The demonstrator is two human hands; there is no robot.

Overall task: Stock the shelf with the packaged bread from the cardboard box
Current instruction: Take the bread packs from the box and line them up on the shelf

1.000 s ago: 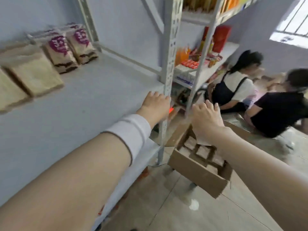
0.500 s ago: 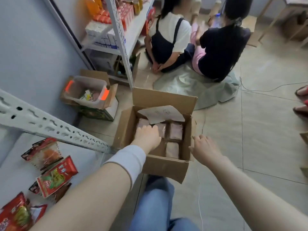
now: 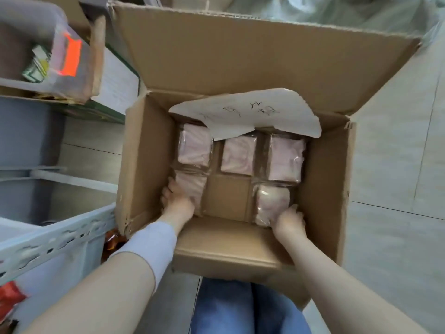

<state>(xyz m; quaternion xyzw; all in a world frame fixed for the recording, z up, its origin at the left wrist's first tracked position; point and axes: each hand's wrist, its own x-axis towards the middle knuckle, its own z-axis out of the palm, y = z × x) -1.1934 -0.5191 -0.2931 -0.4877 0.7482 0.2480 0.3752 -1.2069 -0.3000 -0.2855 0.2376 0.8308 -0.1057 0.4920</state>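
The cardboard box (image 3: 240,145) fills most of the view, open on the floor (image 3: 397,189), its far flap raised and cut off at the top edge; its near flap folds inward and hides the front of the interior. A torn white paper sheet (image 3: 248,114) with handwriting too blurred to read covers the back row, so whatever lies under it cannot be seen. Five packaged bread (image 3: 238,155) packs show, flat and face up in clear wrap, roughly square with no clear long axis; one slot in the near row is bare cardboard. The metal shelf (image 3: 55,235) runs along the left, partly out of frame, with a red snack packet (image 3: 9,297) cropped at its edge. A second carton holding a clear bin (image 3: 48,44) sits beyond it. The left hand (image 3: 177,201) has its fingers closed on the near-left pack; the right hand (image 3: 289,221) curls its fingers around the near-right pack.
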